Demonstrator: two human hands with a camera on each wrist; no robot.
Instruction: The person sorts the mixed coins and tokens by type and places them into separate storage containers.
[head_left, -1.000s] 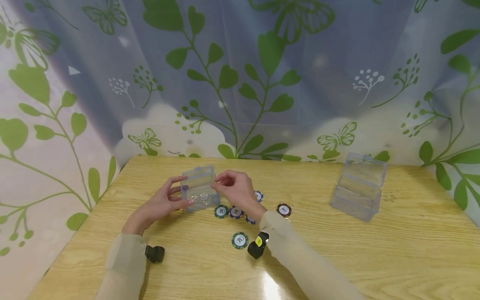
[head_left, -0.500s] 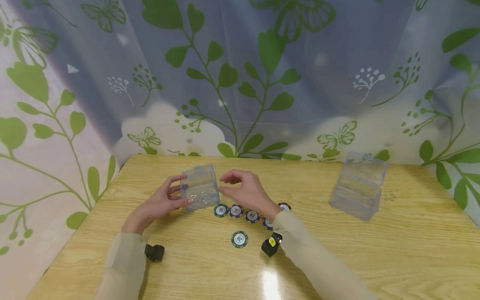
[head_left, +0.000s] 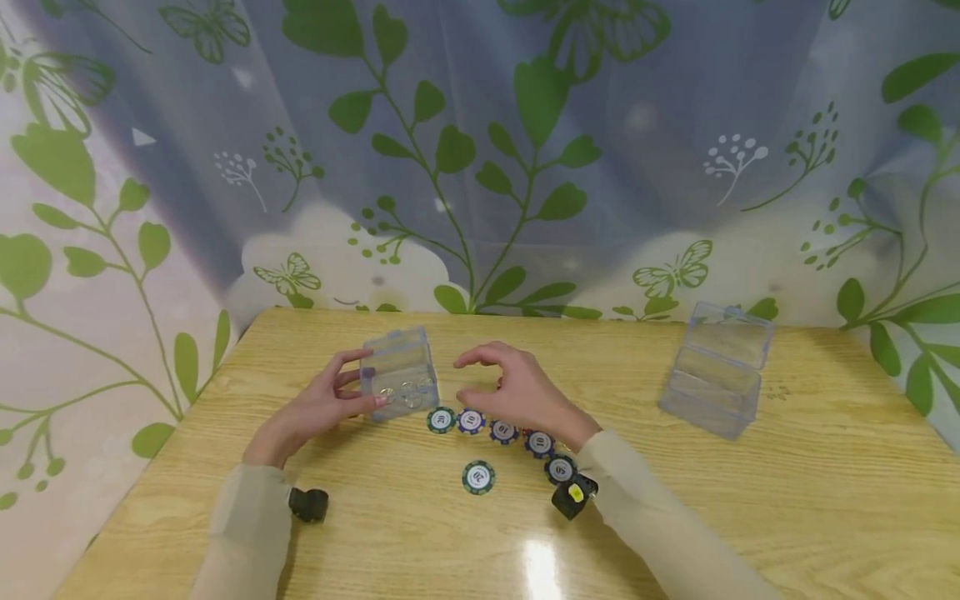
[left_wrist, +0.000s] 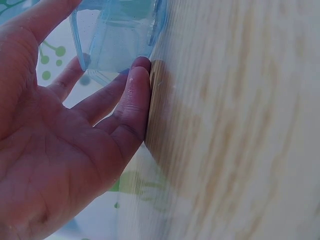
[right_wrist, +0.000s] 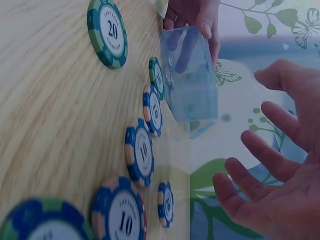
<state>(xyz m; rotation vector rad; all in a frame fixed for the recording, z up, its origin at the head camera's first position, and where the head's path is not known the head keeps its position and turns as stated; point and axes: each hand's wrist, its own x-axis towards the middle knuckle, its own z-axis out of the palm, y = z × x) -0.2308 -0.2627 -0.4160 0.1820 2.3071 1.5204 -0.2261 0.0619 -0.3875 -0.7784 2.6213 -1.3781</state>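
Observation:
A small clear plastic box (head_left: 397, 360) with its lid raised stands at the left of the table. Several small shiny round pieces (head_left: 410, 394) show low inside it. My left hand (head_left: 324, 408) grips the box's left side, thumb at the front and fingers along the side. To the right of the box, my right hand (head_left: 528, 390) hovers with nothing in it, thumb and fingers apart. Below it several poker chips run in a curved row, among them a green 20 chip (head_left: 441, 420) and a blue 10 chip (head_left: 471, 421). Another green 20 chip (head_left: 478, 477) lies nearer.
A second clear box (head_left: 712, 396) with its lid up stands at the right of the wooden table (head_left: 825, 500). Behind the table hangs a leaf-patterned curtain (head_left: 630, 167). A dark wrist camera (head_left: 573, 496) overlaps the row's near end.
My right hand has drawn back to the right from the clear box, and its fingers have spread. More chips of the row have come into sight. The left hand keeps its grip.

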